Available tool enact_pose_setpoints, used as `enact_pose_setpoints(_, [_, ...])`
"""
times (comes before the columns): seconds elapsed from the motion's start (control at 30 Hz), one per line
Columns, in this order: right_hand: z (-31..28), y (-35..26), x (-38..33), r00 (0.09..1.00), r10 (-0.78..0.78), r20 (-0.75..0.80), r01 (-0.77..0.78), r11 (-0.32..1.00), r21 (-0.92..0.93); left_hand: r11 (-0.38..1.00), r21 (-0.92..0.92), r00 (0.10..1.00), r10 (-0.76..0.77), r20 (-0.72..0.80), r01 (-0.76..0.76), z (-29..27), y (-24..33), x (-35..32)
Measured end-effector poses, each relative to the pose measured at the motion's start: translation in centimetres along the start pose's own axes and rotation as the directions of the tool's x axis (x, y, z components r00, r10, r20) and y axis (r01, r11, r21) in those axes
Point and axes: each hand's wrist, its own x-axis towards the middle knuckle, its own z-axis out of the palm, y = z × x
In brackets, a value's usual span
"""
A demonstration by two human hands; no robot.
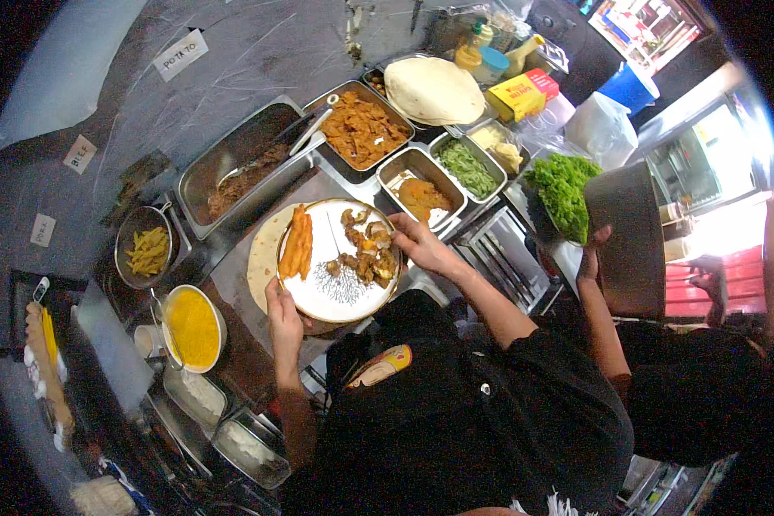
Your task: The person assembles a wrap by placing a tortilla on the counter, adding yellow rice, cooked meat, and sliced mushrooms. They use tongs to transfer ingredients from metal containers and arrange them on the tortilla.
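Note:
A round white plate point(318, 297) with a dark rim and a black branch pattern is held level between my two hands. My left hand point(285, 314) grips its near-left rim, thumb on top. At the right rim, my right hand point(420, 243) has its fingers closed on the edge. Long orange fried strips point(297, 245) lie on the plate's left side, and browned, battered-looking chunks point(370, 251) are heaped on its right. Under the plate, a flatbread point(261, 258) partly shows; the rest of it is hidden.
Metal trays of shredded meat point(248, 182), orange filling point(363, 129) and sliced greens point(469, 168) line the far side, with stacked flatbreads point(434, 90). A bowl of yellow food point(193, 328) stands left. At right, a co-worker's hand point(595, 249) is against a large pot point(623, 241) near lettuce point(566, 191).

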Motion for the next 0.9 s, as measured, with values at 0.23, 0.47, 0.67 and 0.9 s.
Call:
enact_pose_setpoints(0.23, [-3.1, -1.9, -1.7, 0.991, -0.009, -0.135, 0.006, 1.000, -0.022, 0.994, 0.043, 0.994, 0.101, -0.031, -0.100, 3.9, 2.5, 1.3])
enact_pose_setpoints(0.47, [-8.8, 0.5, 2.0, 0.970, -0.093, -0.223, 0.078, 0.994, -0.075, 0.988, 0.059, 0.989, 0.145, 0.010, -0.145, 8.9, 2.3, 5.9])
enact_pose_setpoints(0.67, [-14.7, -0.8, 6.2, 0.980, -0.022, -0.198, 0.018, 1.000, -0.019, 0.958, 0.147, 0.965, 0.255, -0.052, -0.246, 13.6, 5.5, 11.3])
enact_pose_setpoints(0.9, [-20.5, -2.5, 9.9, 0.923, 0.181, -0.341, -0.203, 0.979, -0.027, 0.957, -0.050, 0.952, 0.278, -0.130, -0.286, 15.4, 4.1, 13.9])
